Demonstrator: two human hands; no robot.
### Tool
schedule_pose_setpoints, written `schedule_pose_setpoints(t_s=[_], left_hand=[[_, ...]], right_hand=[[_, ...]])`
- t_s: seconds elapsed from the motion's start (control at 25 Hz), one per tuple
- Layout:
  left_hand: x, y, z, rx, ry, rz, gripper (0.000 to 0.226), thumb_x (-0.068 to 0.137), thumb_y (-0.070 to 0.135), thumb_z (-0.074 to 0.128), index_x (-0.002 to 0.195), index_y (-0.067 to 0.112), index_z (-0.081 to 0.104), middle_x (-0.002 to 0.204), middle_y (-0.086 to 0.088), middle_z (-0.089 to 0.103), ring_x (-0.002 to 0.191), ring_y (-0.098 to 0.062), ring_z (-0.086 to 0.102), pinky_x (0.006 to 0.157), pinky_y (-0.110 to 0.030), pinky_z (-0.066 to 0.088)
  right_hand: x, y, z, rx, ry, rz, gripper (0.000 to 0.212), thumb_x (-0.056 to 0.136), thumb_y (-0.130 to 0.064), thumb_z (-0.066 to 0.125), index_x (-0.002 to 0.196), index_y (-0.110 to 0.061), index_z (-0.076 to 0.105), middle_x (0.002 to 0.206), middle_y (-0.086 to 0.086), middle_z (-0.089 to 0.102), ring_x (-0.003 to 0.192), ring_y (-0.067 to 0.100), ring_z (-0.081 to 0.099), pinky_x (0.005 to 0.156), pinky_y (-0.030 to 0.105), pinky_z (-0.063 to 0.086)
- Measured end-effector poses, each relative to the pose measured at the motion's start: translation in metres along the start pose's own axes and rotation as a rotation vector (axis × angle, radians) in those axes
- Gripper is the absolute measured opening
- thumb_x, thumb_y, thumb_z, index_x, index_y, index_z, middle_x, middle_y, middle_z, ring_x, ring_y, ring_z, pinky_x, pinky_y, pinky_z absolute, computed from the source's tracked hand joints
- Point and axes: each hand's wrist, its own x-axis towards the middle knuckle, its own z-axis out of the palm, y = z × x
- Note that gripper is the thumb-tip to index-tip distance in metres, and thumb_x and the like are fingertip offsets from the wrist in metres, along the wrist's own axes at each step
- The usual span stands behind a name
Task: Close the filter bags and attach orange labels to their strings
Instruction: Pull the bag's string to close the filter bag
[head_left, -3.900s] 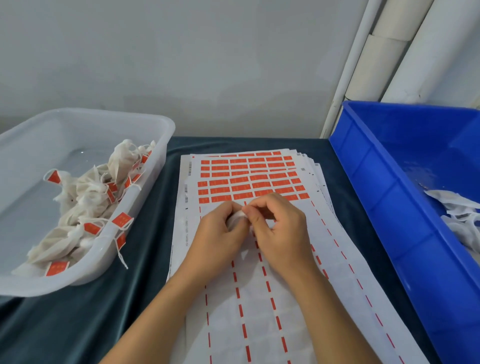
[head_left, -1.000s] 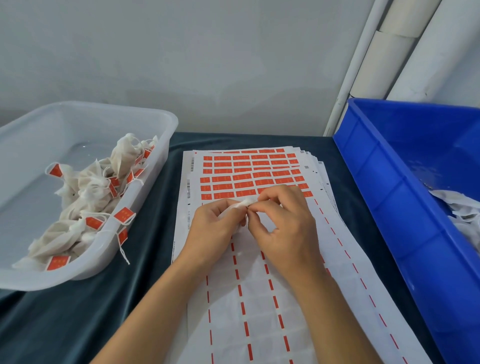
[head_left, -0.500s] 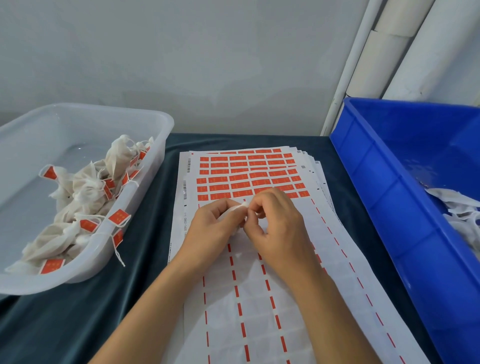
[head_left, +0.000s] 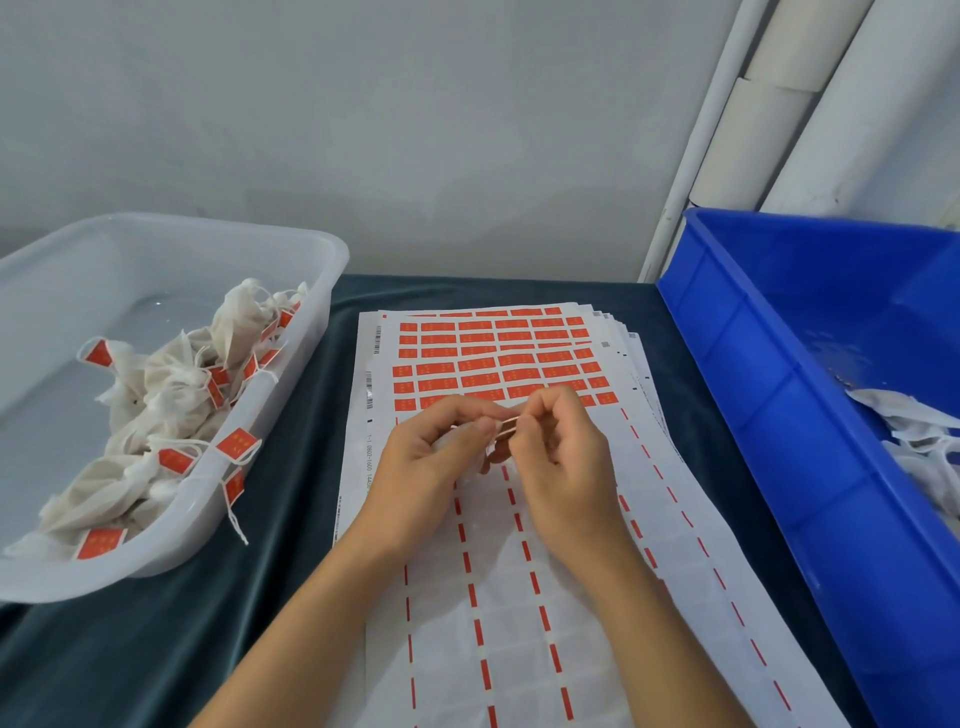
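Observation:
My left hand (head_left: 434, 457) and my right hand (head_left: 558, 452) meet fingertip to fingertip above the label sheets (head_left: 519, 597). Between them they pinch a small orange label (head_left: 506, 427), seen almost edge on. A bit of white filter bag (head_left: 447, 441) shows inside my left hand, mostly hidden by the fingers. The string is too thin to make out. Rows of unpeeled orange labels (head_left: 493, 358) fill the far part of the top sheet.
A clear plastic tub (head_left: 218, 540) at the left holds several tied white bags with orange labels. A blue crate (head_left: 769, 415) at the right holds loose white bags (head_left: 914, 431). White pipes stand at the back right. Dark cloth covers the table.
An orange label now shows between my fingertips, where only the white bag showed before. Both hands have stayed over the middle of the sheet.

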Motion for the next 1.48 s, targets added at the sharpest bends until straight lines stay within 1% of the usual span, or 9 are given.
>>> schedule_pose_setpoints(t_s=[0.32,0.44,0.56,0.72,0.88,1.04,1.12,1.24,1.48], left_hand=[[0.000,0.006,-0.003,-0.028,-0.010,-0.015,0.031,0.105,0.011,0.058,0.093,0.028,0.081,0.090,0.007,0.076,0.080,-0.008,0.066,0.074,-0.016,0.055],[-0.002,0.005,-0.003,-0.024,0.029,-0.050,0.034,0.105,0.012,0.058,0.091,0.035,0.080,0.090,0.009,0.075,0.079,-0.010,0.066,0.074,-0.017,0.056],[-0.002,0.003,-0.001,-0.003,0.060,-0.068,0.033,0.105,0.016,0.058,0.093,0.039,0.078,0.096,0.013,0.075,0.085,-0.011,0.068,0.076,-0.018,0.058],[-0.001,0.000,-0.001,-0.014,0.074,-0.071,0.024,0.105,0.019,0.059,0.098,0.032,0.078,0.100,0.013,0.076,0.091,-0.010,0.070,0.080,-0.025,0.059],[0.000,-0.003,-0.002,-0.047,0.080,-0.075,0.024,0.106,0.020,0.059,0.098,0.033,0.077,0.102,0.015,0.075,0.095,-0.008,0.071,0.076,-0.019,0.059],[0.004,-0.007,-0.005,-0.051,0.209,-0.069,0.017,0.104,0.021,0.061,0.106,0.033,0.073,0.095,0.014,0.074,0.089,-0.009,0.073,0.070,-0.013,0.056],[0.006,-0.008,-0.008,-0.044,0.247,-0.073,0.016,0.104,0.023,0.062,0.108,0.034,0.072,0.096,0.017,0.074,0.090,-0.007,0.073,0.069,-0.013,0.056],[0.005,-0.009,-0.007,0.070,0.157,-0.067,0.017,0.104,0.028,0.062,0.101,0.043,0.070,0.098,0.022,0.073,0.092,-0.002,0.071,0.066,-0.013,0.056],[0.003,-0.014,-0.003,0.206,0.012,-0.063,0.015,0.104,0.036,0.061,0.100,0.044,0.074,0.103,0.031,0.071,0.098,0.008,0.065,0.076,-0.017,0.050]], right_hand=[[0.007,0.006,-0.007,0.243,-0.015,0.258,0.020,0.111,-0.026,0.043,0.104,-0.018,0.060,0.093,0.002,0.076,0.087,0.024,0.077,0.077,0.036,0.065],[0.012,0.004,-0.010,0.395,-0.041,0.291,0.017,0.107,-0.020,0.050,0.104,-0.011,0.064,0.094,0.008,0.076,0.088,0.027,0.077,0.075,0.033,0.063],[0.014,0.001,-0.011,0.413,-0.039,0.277,0.020,0.100,-0.033,0.058,0.107,-0.017,0.067,0.099,0.003,0.075,0.094,0.023,0.074,0.075,0.034,0.063],[0.010,0.000,-0.010,0.245,-0.085,0.254,0.012,0.098,-0.035,0.068,0.108,-0.029,0.072,0.095,-0.010,0.076,0.089,0.012,0.074,0.069,0.023,0.061],[0.010,0.004,-0.013,0.076,-0.088,0.204,0.005,0.097,-0.034,0.070,0.102,-0.035,0.073,0.093,-0.021,0.074,0.083,0.005,0.073,0.068,0.012,0.057],[0.009,0.009,-0.015,-0.244,-0.062,-0.008,0.009,0.094,-0.041,0.067,0.102,-0.038,0.069,0.099,-0.031,0.066,0.102,-0.007,0.063,0.085,0.001,0.048],[0.008,0.011,-0.013,-0.311,-0.016,-0.096,0.011,0.093,-0.039,0.068,0.101,-0.032,0.072,0.102,-0.027,0.065,0.105,-0.007,0.060,0.089,0.000,0.044],[0.008,0.009,-0.013,-0.251,0.150,-0.117,0.009,0.092,-0.040,0.066,0.094,-0.031,0.067,0.100,-0.029,0.064,0.106,-0.006,0.061,0.087,0.001,0.046],[0.008,0.012,-0.017,-0.339,0.362,-0.159,0.018,0.092,-0.012,0.076,0.086,-0.020,0.061,0.097,-0.011,0.068,0.095,-0.005,0.064,0.082,0.001,0.047]])
